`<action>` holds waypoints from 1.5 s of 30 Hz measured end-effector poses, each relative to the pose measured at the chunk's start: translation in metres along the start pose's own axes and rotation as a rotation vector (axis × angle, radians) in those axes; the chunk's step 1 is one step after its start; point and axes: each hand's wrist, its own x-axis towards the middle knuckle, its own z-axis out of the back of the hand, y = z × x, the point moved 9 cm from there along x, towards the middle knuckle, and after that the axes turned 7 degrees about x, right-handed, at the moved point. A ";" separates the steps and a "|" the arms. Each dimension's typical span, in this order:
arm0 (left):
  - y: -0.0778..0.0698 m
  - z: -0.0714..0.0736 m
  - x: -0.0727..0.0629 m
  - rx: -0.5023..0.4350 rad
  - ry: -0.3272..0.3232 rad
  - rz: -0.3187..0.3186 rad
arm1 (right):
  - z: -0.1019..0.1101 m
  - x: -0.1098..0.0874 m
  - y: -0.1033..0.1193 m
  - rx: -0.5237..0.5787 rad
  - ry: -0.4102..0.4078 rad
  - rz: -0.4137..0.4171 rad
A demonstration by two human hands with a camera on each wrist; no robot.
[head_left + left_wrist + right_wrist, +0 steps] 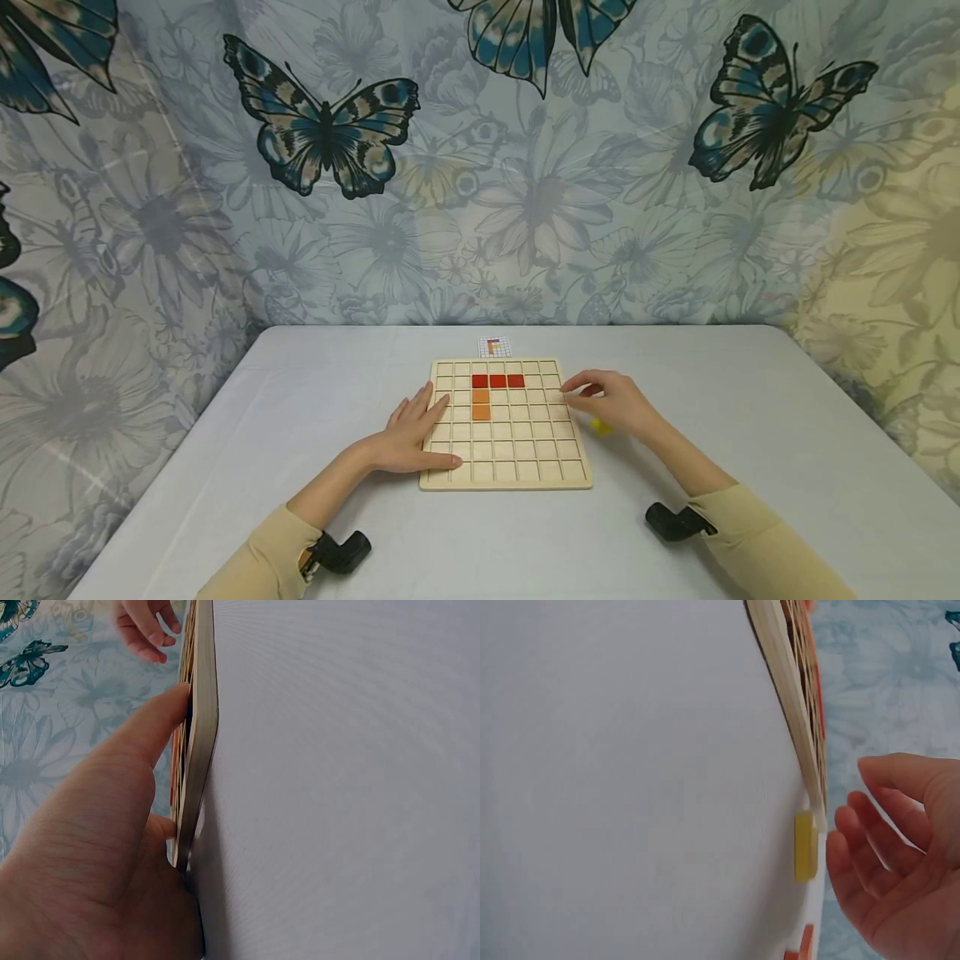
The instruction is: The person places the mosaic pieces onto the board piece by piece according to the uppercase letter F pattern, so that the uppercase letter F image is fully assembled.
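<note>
The left hand (405, 442) rests, fingers spread, on a gridded board (525, 451) bearing red tiles (498, 381); the right hand (613, 402), loosely curved, grasping nothing, hovers at its edge.

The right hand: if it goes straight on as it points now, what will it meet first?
Most likely the right hand would meet the pale wooden grid board, whose right edge lies near its fingertips in the head view; height is unclear, so it may pass above.

The gridded board (525, 450) lies flat under the left hand (405, 442), bearing three red tiles (498, 381) and two orange tiles (481, 412), a yellow block (804, 846) near the right hand (611, 400).
</note>
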 end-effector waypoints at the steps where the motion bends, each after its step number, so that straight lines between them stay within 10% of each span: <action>1: 0.000 0.000 0.000 0.002 0.001 0.000 | 0.003 -0.001 -0.002 -0.011 -0.005 -0.003; 19: 0.000 0.000 -0.001 0.002 -0.027 -0.017 | 0.042 -0.012 -0.040 -0.158 -0.097 -0.122; 45: 0.000 0.000 -0.002 0.007 0.002 0.016 | 0.040 -0.011 -0.044 -0.171 -0.024 -0.110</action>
